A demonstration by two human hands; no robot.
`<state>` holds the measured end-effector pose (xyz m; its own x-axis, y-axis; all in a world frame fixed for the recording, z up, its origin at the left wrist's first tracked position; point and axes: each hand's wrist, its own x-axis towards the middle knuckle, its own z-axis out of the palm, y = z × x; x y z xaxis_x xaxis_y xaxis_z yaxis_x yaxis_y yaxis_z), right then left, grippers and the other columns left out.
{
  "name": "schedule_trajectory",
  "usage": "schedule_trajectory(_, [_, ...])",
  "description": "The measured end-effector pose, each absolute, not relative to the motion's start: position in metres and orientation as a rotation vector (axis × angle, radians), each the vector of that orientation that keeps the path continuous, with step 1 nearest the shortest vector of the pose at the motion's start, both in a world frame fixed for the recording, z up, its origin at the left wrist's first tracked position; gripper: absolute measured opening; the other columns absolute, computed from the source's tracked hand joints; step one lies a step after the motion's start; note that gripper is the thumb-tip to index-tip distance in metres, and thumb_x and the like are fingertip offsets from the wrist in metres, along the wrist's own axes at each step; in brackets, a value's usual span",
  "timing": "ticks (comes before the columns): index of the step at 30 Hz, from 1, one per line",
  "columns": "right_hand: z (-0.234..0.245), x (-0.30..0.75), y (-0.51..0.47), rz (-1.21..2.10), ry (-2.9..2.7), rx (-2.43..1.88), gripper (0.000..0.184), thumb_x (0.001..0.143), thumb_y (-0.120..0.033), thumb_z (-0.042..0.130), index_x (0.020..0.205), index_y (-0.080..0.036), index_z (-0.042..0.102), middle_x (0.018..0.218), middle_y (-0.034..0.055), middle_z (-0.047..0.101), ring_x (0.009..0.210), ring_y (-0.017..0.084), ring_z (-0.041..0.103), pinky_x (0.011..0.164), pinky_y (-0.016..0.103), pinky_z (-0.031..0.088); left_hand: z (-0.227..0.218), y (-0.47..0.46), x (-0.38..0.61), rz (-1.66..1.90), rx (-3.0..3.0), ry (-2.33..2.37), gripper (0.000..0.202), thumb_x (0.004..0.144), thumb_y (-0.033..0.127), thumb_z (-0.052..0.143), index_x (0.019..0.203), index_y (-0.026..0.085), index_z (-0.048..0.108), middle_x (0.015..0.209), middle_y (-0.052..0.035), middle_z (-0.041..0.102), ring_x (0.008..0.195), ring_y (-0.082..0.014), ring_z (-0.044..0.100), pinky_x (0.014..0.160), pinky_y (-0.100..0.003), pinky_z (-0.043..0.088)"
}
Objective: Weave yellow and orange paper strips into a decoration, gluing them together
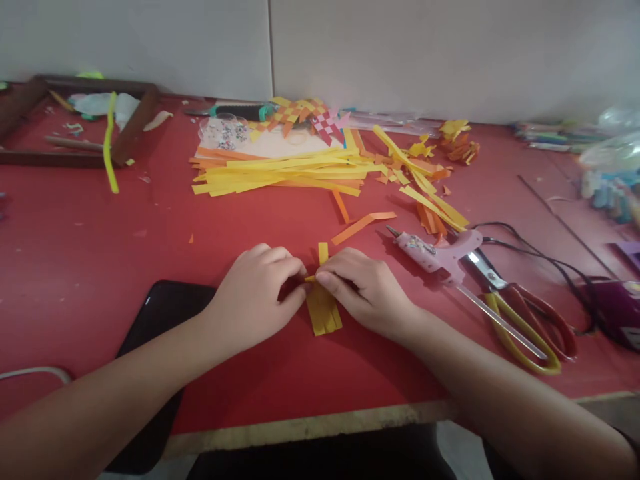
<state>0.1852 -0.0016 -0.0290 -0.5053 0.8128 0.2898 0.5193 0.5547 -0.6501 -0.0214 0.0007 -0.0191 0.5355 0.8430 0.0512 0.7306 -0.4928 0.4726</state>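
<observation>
Both of my hands meet over the red table, pinching yellow paper strips (324, 313) that lie side by side and cross one another. My left hand (263, 287) is closed, with thumb and forefinger on a narrow strip end at the left. My right hand (363, 287) is closed from the other side, its thumb and fingertips pressed on the same strips. One strip end stands out beyond the fingers and the others hang toward me. The fingers partly hide where the strips cross. Just beyond lie two loose orange paper strips (363, 227).
A pink glue gun (430, 257) and scissors (530, 320) lie at right, cords behind. A black phone (160, 333) sits under my left forearm. Farther back are a pile of yellow strips (280, 172), woven paper fish (295, 117), a bead dish (225, 131) and a wooden frame (140, 123).
</observation>
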Motion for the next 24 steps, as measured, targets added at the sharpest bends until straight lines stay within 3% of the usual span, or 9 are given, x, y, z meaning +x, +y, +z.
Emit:
schedule_trajectory(6, [-0.027, 0.192, -0.003, 0.700, -2.278, -1.012, 0.011, 0.087, -0.011, 0.057, 0.092, -0.019, 0.063, 0.086, 0.0044, 0.069, 0.082, 0.017, 0.061, 0.074, 0.029, 0.051, -0.016, 0.002, -0.018, 0.345, 2.402, 1.338, 0.022, 0.094, 0.028, 0.049, 0.074, 0.020, 0.054, 0.075, -0.0036, 0.060, 0.071, -0.0209, 0.050, 0.064, -0.036, 0.039])
schedule_trajectory(11, [-0.030, 0.192, -0.002, 0.653, -2.321, -0.943, 0.013, 0.089, -0.014, 0.059, 0.095, -0.019, 0.069, 0.091, 0.0054, 0.070, 0.086, 0.018, 0.063, 0.078, 0.032, 0.053, -0.017, 0.003, -0.017, 0.350, 2.442, 1.378, 0.027, 0.096, 0.031, 0.046, 0.072, 0.020, 0.050, 0.072, -0.0038, 0.057, 0.069, -0.0210, 0.051, 0.061, -0.035, 0.039])
schedule_trajectory(18, [-0.033, 0.191, -0.003, 0.558, -2.354, -0.907, 0.015, 0.092, -0.016, 0.058, 0.096, -0.015, 0.073, 0.091, 0.0082, 0.069, 0.084, 0.018, 0.061, 0.078, 0.032, 0.054, -0.018, -0.003, -0.022, 0.584, 2.383, 1.466, 0.011, 0.097, 0.027, 0.046, 0.092, 0.019, 0.051, 0.085, -0.0050, 0.058, 0.075, -0.0192, 0.058, 0.063, -0.031, 0.044])
schedule_trajectory(24, [-0.034, 0.191, -0.004, 0.599, -2.333, -0.943, 0.012, 0.091, -0.014, 0.058, 0.100, -0.017, 0.064, 0.092, 0.0074, 0.069, 0.086, 0.019, 0.061, 0.077, 0.031, 0.053, -0.017, -0.012, -0.030, 0.573, 2.794, 1.098, 0.025, 0.096, 0.026, 0.050, 0.074, 0.017, 0.058, 0.070, -0.0047, 0.058, 0.068, -0.0208, 0.053, 0.061, -0.035, 0.044])
